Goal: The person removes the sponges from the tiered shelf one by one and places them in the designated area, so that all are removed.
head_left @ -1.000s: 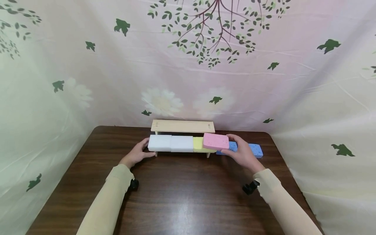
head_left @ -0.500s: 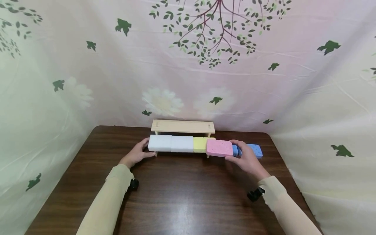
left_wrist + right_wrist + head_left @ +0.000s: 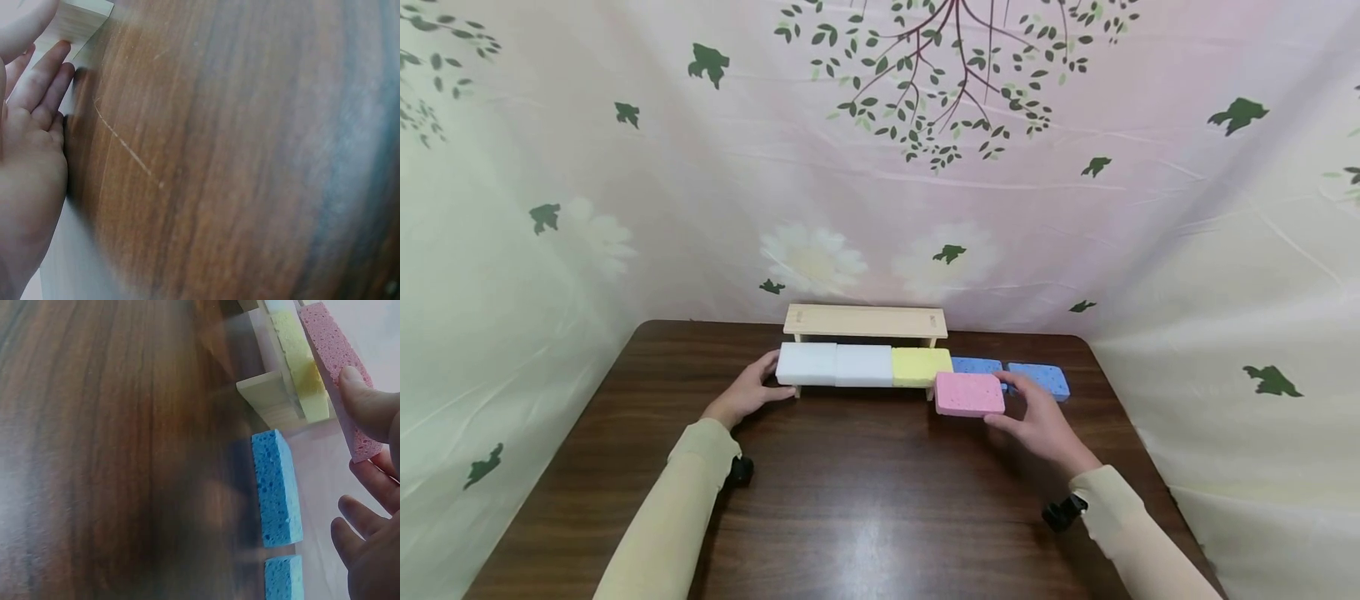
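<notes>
right hand (image 3: 1037, 421) pinches pink sponge (image 3: 968, 395), blue sponges (image 3: 1037, 381) just beyond; left hand (image 3: 748, 393) spread, fingers straight, beside white block (image 3: 806, 364).

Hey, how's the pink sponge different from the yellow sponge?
Color: the pink sponge is pink, while the yellow sponge is pale yellow. State: the right hand pinches the pink sponge, while the yellow sponge rests on the wooden rack. Place: the yellow sponge sits beside a white block; the pink sponge is nearer the person. Both are flat, rectangular blocks.
</notes>
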`<state>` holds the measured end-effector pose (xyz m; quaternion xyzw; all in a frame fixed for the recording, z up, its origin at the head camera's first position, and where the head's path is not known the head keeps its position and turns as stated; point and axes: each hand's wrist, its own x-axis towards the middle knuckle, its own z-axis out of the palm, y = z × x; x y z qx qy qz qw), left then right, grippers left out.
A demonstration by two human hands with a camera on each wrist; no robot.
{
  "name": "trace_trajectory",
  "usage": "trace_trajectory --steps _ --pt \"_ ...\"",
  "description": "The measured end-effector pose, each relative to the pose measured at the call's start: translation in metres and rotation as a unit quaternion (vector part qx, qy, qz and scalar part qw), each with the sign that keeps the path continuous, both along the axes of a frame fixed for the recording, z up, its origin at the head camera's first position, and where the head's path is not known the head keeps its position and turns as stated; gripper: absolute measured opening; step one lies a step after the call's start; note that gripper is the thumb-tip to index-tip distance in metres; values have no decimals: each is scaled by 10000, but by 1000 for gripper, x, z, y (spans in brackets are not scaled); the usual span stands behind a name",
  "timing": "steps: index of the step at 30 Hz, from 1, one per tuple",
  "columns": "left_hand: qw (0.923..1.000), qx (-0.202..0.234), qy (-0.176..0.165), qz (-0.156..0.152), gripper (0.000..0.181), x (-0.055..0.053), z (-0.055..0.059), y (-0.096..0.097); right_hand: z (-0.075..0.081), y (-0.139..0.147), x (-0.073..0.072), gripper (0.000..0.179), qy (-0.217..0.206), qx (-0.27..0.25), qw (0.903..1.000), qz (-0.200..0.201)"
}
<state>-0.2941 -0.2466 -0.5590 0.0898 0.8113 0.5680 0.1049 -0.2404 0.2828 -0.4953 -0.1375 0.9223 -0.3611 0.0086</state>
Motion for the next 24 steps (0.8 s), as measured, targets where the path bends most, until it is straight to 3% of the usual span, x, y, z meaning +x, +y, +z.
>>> trace_trajectory --steps 10,24 --pt "9999 89 -61 43 92 1 -1 -1 -12 6 11 81 17 16 10000 20" --pt "10000 -38 22 35 90 -1 1 -1 -34 15 12 78 -84 257 9995 -171"
